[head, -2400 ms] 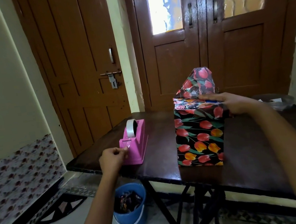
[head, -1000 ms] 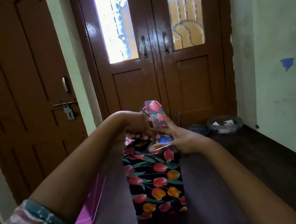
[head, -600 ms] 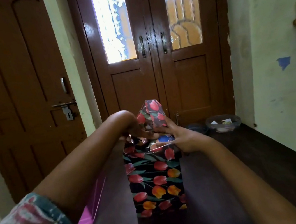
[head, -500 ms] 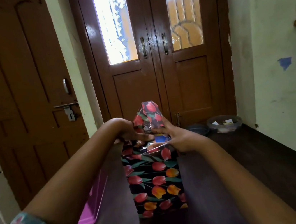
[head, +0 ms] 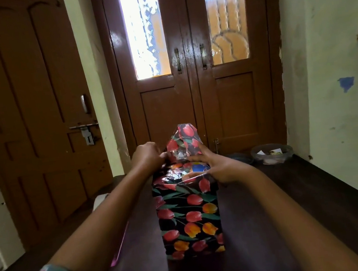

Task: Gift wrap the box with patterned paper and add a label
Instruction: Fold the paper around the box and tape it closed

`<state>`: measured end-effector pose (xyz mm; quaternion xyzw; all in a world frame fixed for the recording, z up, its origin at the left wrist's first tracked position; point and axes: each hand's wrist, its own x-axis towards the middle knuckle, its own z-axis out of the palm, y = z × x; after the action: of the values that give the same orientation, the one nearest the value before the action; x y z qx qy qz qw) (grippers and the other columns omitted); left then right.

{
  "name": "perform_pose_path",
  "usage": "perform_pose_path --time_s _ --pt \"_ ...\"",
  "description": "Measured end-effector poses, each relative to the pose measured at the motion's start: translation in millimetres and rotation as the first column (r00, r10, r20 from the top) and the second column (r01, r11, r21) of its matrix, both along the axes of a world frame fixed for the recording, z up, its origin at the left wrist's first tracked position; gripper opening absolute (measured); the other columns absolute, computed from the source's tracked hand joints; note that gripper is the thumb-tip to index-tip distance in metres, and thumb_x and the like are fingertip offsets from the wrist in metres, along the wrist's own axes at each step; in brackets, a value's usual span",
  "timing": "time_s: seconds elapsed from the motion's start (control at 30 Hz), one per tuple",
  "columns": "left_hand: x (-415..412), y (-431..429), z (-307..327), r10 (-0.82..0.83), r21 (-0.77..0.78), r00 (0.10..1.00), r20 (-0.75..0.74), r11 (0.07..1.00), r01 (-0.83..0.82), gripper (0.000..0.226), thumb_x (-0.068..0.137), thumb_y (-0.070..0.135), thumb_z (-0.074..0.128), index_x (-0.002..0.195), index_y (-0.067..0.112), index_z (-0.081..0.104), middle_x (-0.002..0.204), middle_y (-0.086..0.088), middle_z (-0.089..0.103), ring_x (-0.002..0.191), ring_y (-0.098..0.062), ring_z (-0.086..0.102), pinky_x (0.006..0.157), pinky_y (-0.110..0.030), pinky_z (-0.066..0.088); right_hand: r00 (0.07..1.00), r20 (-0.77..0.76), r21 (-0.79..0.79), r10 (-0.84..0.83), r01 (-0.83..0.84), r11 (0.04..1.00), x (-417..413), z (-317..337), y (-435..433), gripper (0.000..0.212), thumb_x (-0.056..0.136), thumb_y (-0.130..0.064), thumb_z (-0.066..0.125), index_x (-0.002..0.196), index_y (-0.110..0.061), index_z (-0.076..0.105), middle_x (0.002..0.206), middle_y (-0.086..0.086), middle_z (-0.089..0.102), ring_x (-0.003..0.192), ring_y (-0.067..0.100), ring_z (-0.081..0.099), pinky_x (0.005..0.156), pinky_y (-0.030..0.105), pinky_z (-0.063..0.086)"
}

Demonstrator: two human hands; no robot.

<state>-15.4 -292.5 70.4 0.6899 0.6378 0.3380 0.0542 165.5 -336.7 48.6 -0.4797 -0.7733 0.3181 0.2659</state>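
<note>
A tall box (head: 188,216) wrapped in black paper with red and orange tulips stands upright on the dark wooden table (head: 297,210). Its top end is partly folded, and a pointed paper flap (head: 186,137) sticks up at the far side. My left hand (head: 147,156) is closed at the top left corner, pinching what looks like a clear piece of tape against the paper. My right hand (head: 214,168) lies spread over the top right, pressing the folded paper down. A bit of blue shows between the folds.
A pink tape dispenser (head: 120,250) sits left of the box, mostly hidden behind my left forearm. A clear plastic bowl (head: 271,154) with small paper pieces stands at the far right of the table. Brown doors lie behind the table.
My left hand left the tape dispenser and came to the top of the box. Over the last second it shifted slightly up and left at the flap; my right hand stayed pressing the folds.
</note>
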Motion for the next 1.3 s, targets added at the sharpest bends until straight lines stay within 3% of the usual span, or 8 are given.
perform_pose_path --time_s 0.17,0.33,0.47,0.57,0.8,1.03,1.17,1.3 --pt "-27.8 -27.4 1.6 -0.328 0.143 0.931 0.159 0.941 0.307 0.013 0.087 0.022 0.061 0.079 0.013 0.056 0.081 -0.013 0.060 0.072 -0.024 0.056 0.068 -0.031 0.046 0.997 0.004 0.010 0.073 -0.073 0.997 0.4 7.9 -7.7 0.074 0.093 -0.018 0.051 0.148 -0.022 0.000 0.148 0.000 0.032 0.134 0.011 0.032 0.098 0.016 0.030" --pt "-44.4 -46.6 -8.5 -0.567 -0.134 0.816 0.114 0.805 0.578 0.019 0.093 0.023 0.050 0.104 0.020 0.066 0.108 0.000 0.062 0.097 -0.013 0.061 0.079 -0.025 0.051 0.977 -0.208 0.185 0.040 0.000 0.983 10.1 22.9 -32.6 0.048 0.094 -0.047 0.024 0.137 -0.029 0.037 0.127 -0.013 0.042 0.108 -0.007 0.038 0.069 0.006 0.032" --pt "-54.0 -49.4 -15.9 -0.566 -0.115 0.775 0.281 0.782 0.612 0.027 0.096 0.020 0.044 0.109 0.023 0.067 0.120 0.006 0.060 0.108 -0.011 0.058 0.086 -0.026 0.052 0.987 0.033 0.316 0.159 -0.162 0.935 25.2 20.4 -45.3 0.056 0.069 -0.060 0.064 0.120 -0.049 0.044 0.139 -0.012 0.039 0.111 -0.010 0.042 0.089 0.012 0.035" --pt "-55.1 -50.4 -17.7 -0.573 -0.114 0.761 0.302 0.771 0.626 0.028 0.097 0.017 0.042 0.111 0.023 0.066 0.122 0.008 0.057 0.111 -0.011 0.055 0.090 -0.027 0.050 0.945 0.327 0.397 -0.024 -0.114 0.911 33.9 9.3 -47.9 0.073 0.062 -0.048 0.078 0.128 -0.037 0.048 0.133 -0.016 0.042 0.122 0.000 0.032 0.100 0.021 0.027" --pt "-55.0 -57.1 -17.3 -0.573 -0.121 0.752 0.326 0.763 0.635 0.025 0.097 0.016 0.044 0.105 0.019 0.067 0.106 0.003 0.067 0.098 -0.011 0.065 0.079 -0.021 0.052 0.972 0.146 0.671 -0.182 0.037 0.741 30.9 37.7 -53.6 0.021 0.077 -0.021 0.072 0.097 -0.017 0.071 0.091 -0.002 0.071 0.084 0.009 0.065 0.078 0.023 0.051" --pt "-60.1 -56.8 -13.8 -0.542 -0.148 0.791 0.283 0.791 0.594 0.024 0.098 0.016 0.040 0.102 0.011 0.064 0.104 -0.010 0.065 0.100 -0.022 0.064 0.083 -0.029 0.053 0.987 -0.077 0.461 0.138 -0.087 0.883 11.7 77.6 -19.3 0.005 0.076 -0.006 0.070 0.076 -0.011 0.068 0.080 0.003 0.068 0.073 0.000 0.064 0.069 0.013 0.049" --pt "-59.5 -58.9 -16.5 -0.570 -0.143 0.750 0.335 0.756 0.638 0.025 0.098 0.015 0.040 0.100 0.014 0.065 0.097 -0.003 0.067 0.090 -0.011 0.066 0.074 -0.020 0.052 0.934 -0.282 0.205 0.220 -0.165 0.965 2.2 74.4 -3.7 0.027 0.090 -0.041 0.048 0.087 -0.015 0.049 0.099 0.000 0.069 0.102 0.009 0.061 0.091 0.032 0.042" --pt "-52.3 -58.0 -14.3 -0.586 -0.143 0.736 0.339 0.741 0.656 0.025 0.098 0.014 0.040 0.091 0.018 0.064 0.092 -0.001 0.067 0.086 -0.010 0.066 0.071 -0.019 0.050 0.997 0.063 0.121 -0.037 0.030 0.992 -5.4 76.6 1.9 0.043 0.095 -0.049 0.037 0.115 -0.014 0.051 0.104 0.010 0.060 0.086 0.020 0.061 0.064 0.021 0.046"
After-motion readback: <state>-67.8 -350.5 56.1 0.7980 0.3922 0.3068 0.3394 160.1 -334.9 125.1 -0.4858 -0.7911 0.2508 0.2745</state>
